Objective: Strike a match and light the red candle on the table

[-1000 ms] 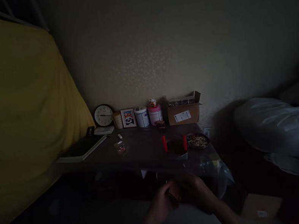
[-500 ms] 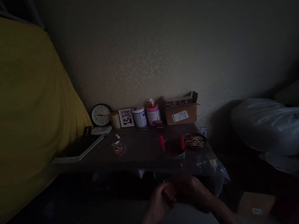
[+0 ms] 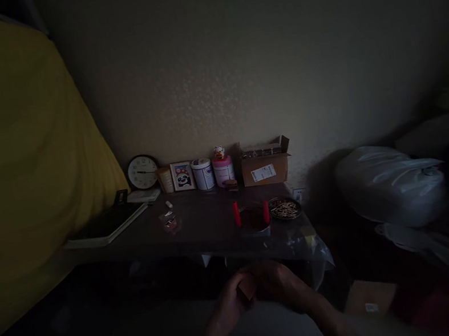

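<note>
Both hands (image 3: 255, 293) clasp a small box (image 3: 246, 289) below the cluttered table (image 3: 209, 231)

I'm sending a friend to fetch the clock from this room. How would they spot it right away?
Find the low dark table against the wall beside the yellow bedding. A row of small things lines its back edge; the clock stands at the row's left end, next to a small framed picture. It is the only round thing there with a white dial and dark rim.
</note>
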`<act>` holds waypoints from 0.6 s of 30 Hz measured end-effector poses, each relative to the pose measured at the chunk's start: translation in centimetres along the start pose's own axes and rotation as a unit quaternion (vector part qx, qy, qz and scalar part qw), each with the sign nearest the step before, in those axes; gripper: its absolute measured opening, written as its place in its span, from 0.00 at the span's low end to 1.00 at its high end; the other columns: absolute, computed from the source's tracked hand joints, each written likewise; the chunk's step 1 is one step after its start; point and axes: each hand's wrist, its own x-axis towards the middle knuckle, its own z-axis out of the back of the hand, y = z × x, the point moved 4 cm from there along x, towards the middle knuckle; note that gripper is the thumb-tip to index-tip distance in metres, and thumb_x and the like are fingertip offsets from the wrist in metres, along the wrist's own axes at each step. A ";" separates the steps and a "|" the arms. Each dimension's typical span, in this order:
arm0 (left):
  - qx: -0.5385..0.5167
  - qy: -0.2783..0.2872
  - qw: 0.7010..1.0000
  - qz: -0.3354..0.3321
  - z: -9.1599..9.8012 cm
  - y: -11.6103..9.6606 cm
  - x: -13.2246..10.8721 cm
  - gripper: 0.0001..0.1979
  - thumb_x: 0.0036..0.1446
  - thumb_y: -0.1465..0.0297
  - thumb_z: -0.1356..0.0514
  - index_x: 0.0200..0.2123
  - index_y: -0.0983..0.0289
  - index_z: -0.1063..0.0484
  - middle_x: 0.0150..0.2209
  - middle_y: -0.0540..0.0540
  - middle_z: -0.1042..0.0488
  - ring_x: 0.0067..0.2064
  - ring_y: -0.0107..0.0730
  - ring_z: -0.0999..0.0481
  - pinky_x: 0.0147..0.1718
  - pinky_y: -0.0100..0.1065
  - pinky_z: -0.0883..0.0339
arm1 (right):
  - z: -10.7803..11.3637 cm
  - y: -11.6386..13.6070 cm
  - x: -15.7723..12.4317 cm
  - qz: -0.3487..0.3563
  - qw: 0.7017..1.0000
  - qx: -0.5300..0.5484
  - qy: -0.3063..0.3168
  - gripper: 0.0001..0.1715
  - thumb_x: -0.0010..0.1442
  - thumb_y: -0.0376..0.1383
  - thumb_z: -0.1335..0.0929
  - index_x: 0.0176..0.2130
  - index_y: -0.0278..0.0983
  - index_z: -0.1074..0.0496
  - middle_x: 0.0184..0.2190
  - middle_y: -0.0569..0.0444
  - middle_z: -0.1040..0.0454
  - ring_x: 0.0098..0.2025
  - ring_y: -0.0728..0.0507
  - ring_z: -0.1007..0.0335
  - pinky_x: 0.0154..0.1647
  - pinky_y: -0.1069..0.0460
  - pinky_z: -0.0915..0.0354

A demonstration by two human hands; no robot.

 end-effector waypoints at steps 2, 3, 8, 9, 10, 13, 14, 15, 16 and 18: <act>0.012 0.012 1.000 -0.013 -0.4 -0.2 -0.2 0.14 0.50 0.67 0.42 0.41 0.62 0.27 0.35 0.55 0.23 0.31 0.30 0.27 0.24 0.27 0.41 | 0.1 0.1 0.0 0.007 1.000 0.006 0.001 0.11 0.61 0.33 0.39 0.37 0.37 0.28 0.37 0.51 0.25 0.38 0.46 0.30 0.39 0.54 0.36; 0.020 0.017 0.999 -0.021 -0.6 -0.4 -0.4 0.14 0.50 0.67 0.43 0.41 0.62 0.27 0.35 0.55 0.23 0.31 0.30 0.27 0.23 0.27 0.41 | 0.1 0.2 0.0 0.005 1.000 0.010 0.003 0.11 0.60 0.33 0.39 0.37 0.37 0.28 0.37 0.51 0.25 0.38 0.46 0.30 0.39 0.54 0.36; 0.044 0.012 0.998 -0.038 -1.0 -1.0 -0.9 0.13 0.49 0.68 0.44 0.38 0.63 0.26 0.31 0.54 0.23 0.27 0.28 0.29 0.19 0.27 0.45 | 0.1 -0.5 -0.2 -0.031 0.999 0.007 -0.008 0.10 0.56 0.29 0.38 0.34 0.36 0.28 0.33 0.53 0.25 0.34 0.47 0.30 0.36 0.55 0.36; 0.045 0.007 0.998 -0.035 -0.9 -1.0 -0.9 0.13 0.49 0.68 0.44 0.38 0.63 0.26 0.30 0.54 0.24 0.26 0.28 0.29 0.19 0.26 0.45 | 0.1 -0.8 -0.3 -0.037 0.999 0.004 -0.014 0.10 0.56 0.29 0.38 0.34 0.36 0.29 0.32 0.53 0.26 0.33 0.47 0.31 0.35 0.55 0.36; 0.046 0.002 0.998 -0.033 -0.8 -1.1 -0.9 0.13 0.49 0.68 0.43 0.38 0.63 0.26 0.29 0.53 0.24 0.26 0.28 0.29 0.19 0.26 0.45 | 0.1 -1.1 -0.4 -0.042 0.999 0.002 -0.019 0.10 0.55 0.28 0.39 0.33 0.35 0.29 0.31 0.53 0.26 0.33 0.47 0.31 0.34 0.54 0.37; 0.045 -0.016 0.998 -0.033 -0.5 -1.2 -0.8 0.13 0.49 0.67 0.44 0.39 0.63 0.27 0.30 0.53 0.24 0.26 0.27 0.29 0.20 0.26 0.43 | 0.3 -1.8 -0.4 -0.051 0.998 -0.003 -0.035 0.11 0.52 0.25 0.39 0.33 0.34 0.29 0.30 0.52 0.26 0.33 0.46 0.31 0.35 0.53 0.37; 0.044 -0.022 0.998 -0.035 -0.5 -1.2 -0.8 0.13 0.49 0.67 0.44 0.39 0.63 0.27 0.31 0.53 0.24 0.26 0.27 0.29 0.20 0.26 0.43 | 0.6 -1.9 -0.4 -0.051 0.998 -0.003 -0.040 0.12 0.51 0.25 0.39 0.33 0.34 0.29 0.31 0.51 0.26 0.34 0.45 0.30 0.36 0.52 0.37; 0.042 -0.027 0.998 -0.039 -0.4 -1.3 -0.8 0.13 0.49 0.67 0.44 0.39 0.63 0.28 0.32 0.54 0.24 0.26 0.27 0.29 0.20 0.26 0.42 | 0.8 -2.0 -0.3 -0.051 0.998 0.003 -0.048 0.14 0.51 0.25 0.39 0.35 0.34 0.29 0.33 0.51 0.26 0.36 0.45 0.30 0.38 0.52 0.37; 0.039 -0.031 0.998 -0.044 -0.4 -1.4 -0.8 0.13 0.49 0.67 0.44 0.39 0.63 0.28 0.32 0.54 0.24 0.26 0.28 0.29 0.20 0.26 0.42 | 1.1 -2.0 -0.3 -0.048 0.997 0.014 -0.056 0.15 0.51 0.25 0.39 0.36 0.35 0.28 0.34 0.51 0.26 0.38 0.44 0.30 0.40 0.51 0.37; 0.034 -0.039 0.997 -0.057 -0.4 -1.6 -0.9 0.13 0.49 0.67 0.45 0.38 0.63 0.28 0.31 0.54 0.24 0.25 0.28 0.29 0.20 0.26 0.42 | 1.6 -1.9 -0.2 -0.044 0.996 0.038 -0.073 0.18 0.52 0.25 0.40 0.38 0.37 0.27 0.37 0.51 0.26 0.41 0.45 0.31 0.43 0.51 0.37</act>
